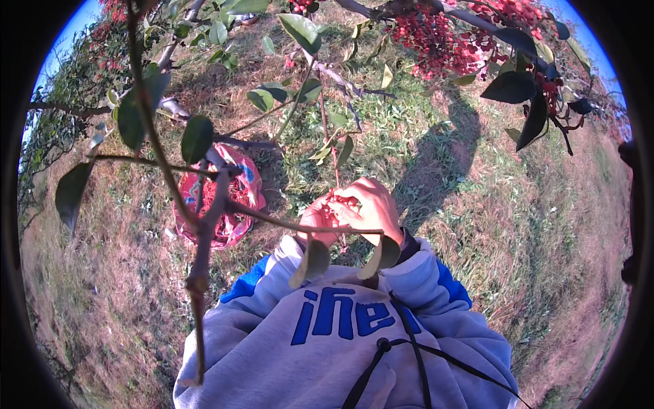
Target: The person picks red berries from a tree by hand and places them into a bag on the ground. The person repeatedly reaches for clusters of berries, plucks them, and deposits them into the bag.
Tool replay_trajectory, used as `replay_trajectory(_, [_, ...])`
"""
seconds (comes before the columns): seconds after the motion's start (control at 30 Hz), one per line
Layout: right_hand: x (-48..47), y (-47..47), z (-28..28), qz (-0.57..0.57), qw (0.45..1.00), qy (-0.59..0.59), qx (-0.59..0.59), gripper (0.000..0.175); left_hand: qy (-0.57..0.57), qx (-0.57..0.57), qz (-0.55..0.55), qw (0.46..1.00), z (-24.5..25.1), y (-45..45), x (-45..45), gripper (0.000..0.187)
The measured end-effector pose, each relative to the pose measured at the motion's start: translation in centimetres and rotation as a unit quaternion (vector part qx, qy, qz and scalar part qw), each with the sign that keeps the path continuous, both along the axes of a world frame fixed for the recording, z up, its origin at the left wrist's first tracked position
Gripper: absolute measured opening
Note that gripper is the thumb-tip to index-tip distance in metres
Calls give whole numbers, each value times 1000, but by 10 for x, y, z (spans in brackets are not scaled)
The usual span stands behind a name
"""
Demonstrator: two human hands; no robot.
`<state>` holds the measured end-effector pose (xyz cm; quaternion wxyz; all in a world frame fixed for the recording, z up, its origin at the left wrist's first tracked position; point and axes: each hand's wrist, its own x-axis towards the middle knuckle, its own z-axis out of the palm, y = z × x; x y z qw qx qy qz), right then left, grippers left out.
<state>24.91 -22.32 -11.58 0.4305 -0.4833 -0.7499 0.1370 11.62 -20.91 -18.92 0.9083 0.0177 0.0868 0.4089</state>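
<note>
Both my hands are together in front of my chest, around a cluster of small red berries (334, 205). My left hand (312, 217) is cupped under the berries from the left side. From the right, my right hand (377, 207) bends its fingers over the same cluster, and its fingertips meet the left palm. A thin reddish stem (335, 166) runs down to the cluster from the twigs above. Part of the berries is hidden by my fingers. A thin bare twig and two drooping leaves cross the view in front of my wrists.
A pink plastic bag (258, 194) with red berries inside stands on the grass left of my hands. A forked branch (207, 235) rises close to the camera, partly covering the bag. Heavy red berry clusters (434, 43) hang at the upper right. Dry grass (511, 245) covers the ground.
</note>
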Motion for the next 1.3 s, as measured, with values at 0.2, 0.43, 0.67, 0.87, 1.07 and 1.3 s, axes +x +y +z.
replay_trajectory(0.2, [11,-3,-13,-13,997,-71,-32,9,56,27,15,998,-10,-8,6,26])
replay_trajectory(0.43, [17,-2,-27,2,997,-75,25,6,-7,31,4,999,-9,-15,10,16])
replay_trajectory(0.67, [24,-10,-28,53,987,147,-42,10,22,-137,187,973,-71,12,-81,22])
replay_trajectory(0.87, [56,-14,-26,-17,973,222,-54,11,99,-40,341,934,43,46,-160,26])
replay_trajectory(1.07, [80,-13,30,-55,961,271,22,10,49,-60,214,974,5,24,-99,26])
replay_trajectory(1.3, [122,-48,88,-40,931,346,105,12,100,28,97,990,36,9,-8,23])
